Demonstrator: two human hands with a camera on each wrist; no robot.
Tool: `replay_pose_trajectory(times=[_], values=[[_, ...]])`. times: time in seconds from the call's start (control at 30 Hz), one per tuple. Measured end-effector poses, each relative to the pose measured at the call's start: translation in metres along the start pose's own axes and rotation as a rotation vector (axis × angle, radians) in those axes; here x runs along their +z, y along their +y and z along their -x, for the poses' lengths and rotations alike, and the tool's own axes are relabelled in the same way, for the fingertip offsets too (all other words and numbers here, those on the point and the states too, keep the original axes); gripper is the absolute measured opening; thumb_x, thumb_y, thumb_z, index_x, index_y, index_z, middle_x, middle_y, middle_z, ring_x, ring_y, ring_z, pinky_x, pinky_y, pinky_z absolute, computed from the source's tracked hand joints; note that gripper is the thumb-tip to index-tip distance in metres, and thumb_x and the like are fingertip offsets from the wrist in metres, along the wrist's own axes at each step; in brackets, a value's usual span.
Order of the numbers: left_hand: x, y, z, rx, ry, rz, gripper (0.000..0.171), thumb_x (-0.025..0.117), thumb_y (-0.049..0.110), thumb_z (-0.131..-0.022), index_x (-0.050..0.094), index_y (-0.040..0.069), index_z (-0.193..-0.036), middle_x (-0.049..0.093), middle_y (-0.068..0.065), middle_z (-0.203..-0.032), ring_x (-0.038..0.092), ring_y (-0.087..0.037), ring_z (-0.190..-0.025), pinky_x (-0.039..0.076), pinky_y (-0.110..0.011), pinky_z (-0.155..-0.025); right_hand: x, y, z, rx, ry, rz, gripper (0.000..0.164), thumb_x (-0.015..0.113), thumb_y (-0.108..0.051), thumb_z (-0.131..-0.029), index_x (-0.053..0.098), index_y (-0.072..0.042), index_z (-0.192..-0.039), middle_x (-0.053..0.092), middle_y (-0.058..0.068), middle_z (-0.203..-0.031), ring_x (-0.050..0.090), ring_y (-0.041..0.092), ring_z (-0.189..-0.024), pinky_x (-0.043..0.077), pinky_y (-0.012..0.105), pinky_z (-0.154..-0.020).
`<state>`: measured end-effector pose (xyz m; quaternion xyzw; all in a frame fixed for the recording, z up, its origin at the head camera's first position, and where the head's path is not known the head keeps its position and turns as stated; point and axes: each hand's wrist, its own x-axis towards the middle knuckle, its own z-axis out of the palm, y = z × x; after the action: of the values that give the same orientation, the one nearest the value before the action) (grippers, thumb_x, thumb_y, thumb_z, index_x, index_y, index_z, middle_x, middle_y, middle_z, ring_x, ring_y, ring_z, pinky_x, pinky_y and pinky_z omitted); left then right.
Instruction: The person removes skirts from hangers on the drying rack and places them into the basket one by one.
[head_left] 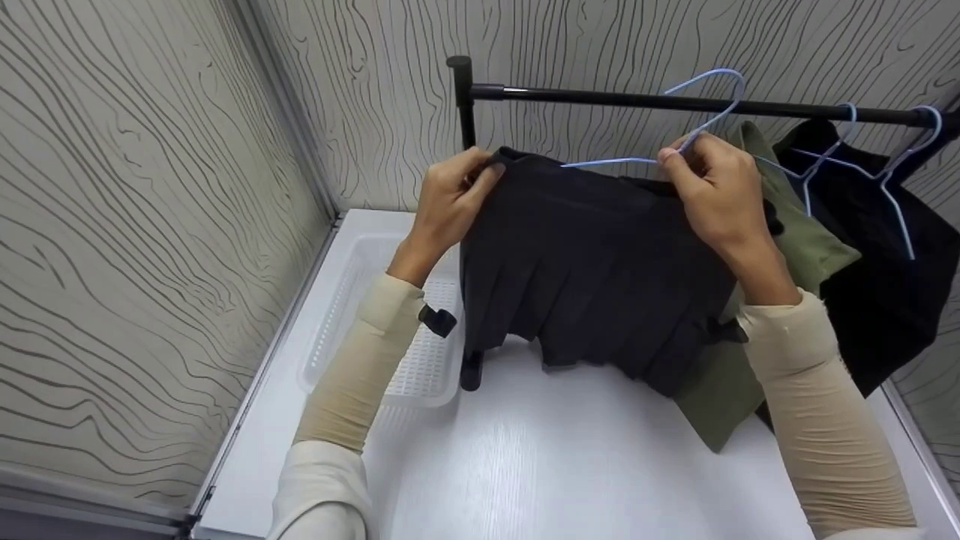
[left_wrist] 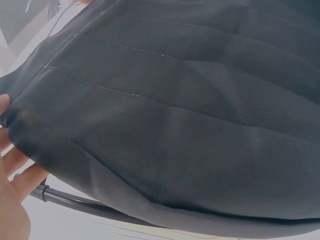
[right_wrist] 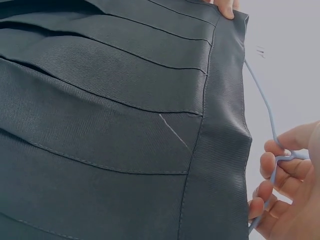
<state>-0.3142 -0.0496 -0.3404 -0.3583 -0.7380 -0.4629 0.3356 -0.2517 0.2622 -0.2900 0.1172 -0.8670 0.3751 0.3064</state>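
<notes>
The left wall panel (head_left: 142, 225) and rear wall panel (head_left: 390, 82) carry dark wood-grain lines on a pale ground. A grey corner profile (head_left: 287, 112) separates them. The white tabletop (head_left: 600, 465) below shows a bright reflection.

No readable text, labels, brands, numbers or signs in view.

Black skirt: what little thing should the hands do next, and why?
Maybe the left hand should gently pull the black skirt outward along the blue hanger, to straighten it. That hand pinches a waistband corner, the hanger's arm dips behind the front edge, and the right hand holds the hanger.
</notes>
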Motion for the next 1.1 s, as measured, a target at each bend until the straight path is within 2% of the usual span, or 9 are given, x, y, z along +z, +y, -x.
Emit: replay_pose_trajectory(times=[0.17,0.43,0.67,0.87,0.97,1.1], values=[[-0.002,0.003,0.001,-0.013,0.017,0.01,0.011,0.062,0.015,-0.096,0.071,0.01,-0.091,0.064,-0.002,-0.075,0.053,-0.012,-0.067,0.039,-0.021,-0.058,0.0,0.001,0.001,0.005,0.001,-0.012,0.031,0.056,-0.038,-0.099,0.067,-0.01,-0.092,0.057,-0.011,-0.075,0.049,0.008,-0.067,0.036,0.023,-0.066],[-0.004,0.015,0.002,-0.026,0.043,0.007,0.008,0.063,0.001,-0.092,0.069,0.0,-0.088,0.065,-0.012,-0.074,0.057,-0.019,-0.066,0.039,-0.02,-0.058,0.001,0.001,0.002,0.012,-0.006,-0.01,0.031,0.056,-0.037,-0.099,0.067,-0.009,-0.093,0.058,-0.009,-0.076,0.049,0.009,-0.067,0.037,0.023,-0.065],[-0.007,0.002,0.004,0.015,0.03,0.027,0.012,0.062,0.013,-0.096,0.073,0.01,-0.092,0.069,-0.002,-0.079,0.062,-0.013,-0.07,0.045,-0.023,-0.057,0.0,-0.001,0.002,0.024,-0.009,-0.016,0.032,0.056,-0.04,-0.099,0.067,-0.01,-0.093,0.059,-0.009,-0.077,0.051,0.008,-0.069,0.038,0.022,-0.066],[-0.008,-0.003,0.005,0.03,0.024,0.002,0.018,0.06,0.022,-0.099,0.073,0.011,-0.094,0.071,-0.001,-0.082,0.064,-0.009,-0.073,0.049,-0.024,-0.057,-0.001,-0.001,0.002,0.015,0.0,-0.028,0.03,0.057,-0.037,-0.098,0.068,-0.01,-0.092,0.058,-0.011,-0.076,0.05,0.007,-0.067,0.037,0.022,-0.063],[-0.008,-0.002,0.006,0.004,0.021,-0.001,0.015,0.062,0.017,-0.097,0.074,0.01,-0.092,0.072,-0.003,-0.083,0.066,-0.013,-0.074,0.049,-0.023,-0.058,-0.001,0.0,0.002,-0.001,0.009,-0.041,0.028,0.058,-0.036,-0.098,0.068,-0.01,-0.091,0.058,-0.011,-0.075,0.049,0.007,-0.064,0.036,0.023,-0.061],[-0.009,-0.002,0.007,0.004,0.025,0.018,0.011,0.064,0.013,-0.095,0.074,0.009,-0.091,0.073,-0.004,-0.084,0.066,-0.014,-0.074,0.048,-0.022,-0.058,-0.001,0.0,0.003,-0.016,0.012,-0.052,0.029,0.059,-0.035,-0.098,0.069,-0.009,-0.091,0.059,-0.01,-0.076,0.049,0.007,-0.064,0.036,0.023,-0.06]])
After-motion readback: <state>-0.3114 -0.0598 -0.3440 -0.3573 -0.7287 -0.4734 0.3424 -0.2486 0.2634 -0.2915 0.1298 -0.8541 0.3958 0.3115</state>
